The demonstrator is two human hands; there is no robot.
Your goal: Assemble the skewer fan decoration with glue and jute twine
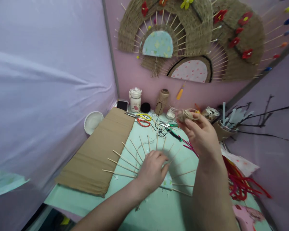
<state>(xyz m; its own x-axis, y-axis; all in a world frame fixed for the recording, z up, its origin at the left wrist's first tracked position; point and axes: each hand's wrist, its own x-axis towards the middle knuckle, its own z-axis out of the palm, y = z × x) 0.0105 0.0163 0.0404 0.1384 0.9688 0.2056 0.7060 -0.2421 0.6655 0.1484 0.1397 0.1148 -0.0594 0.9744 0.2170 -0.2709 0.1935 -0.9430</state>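
My left hand (152, 170) rests with curled fingers on the centre of a fan of wooden skewers (127, 158) lying flat on the mint green table (159, 208). My right hand (199, 134) is raised above the table, fingers closed on a small bundle of jute twine (186, 114). A thin strand of twine (144, 146) arcs from the skewers toward the hands.
A brown cardboard sheet (101, 149) lies left of the skewers, a white paper plate (93, 122) beyond it. Scissors (142, 118), pliers (170, 126), a twine spool (163, 99) and a white jar (135, 99) stand at the back. Red pipe cleaners (240, 183) lie right. Woven fans (192, 35) hang on the wall.
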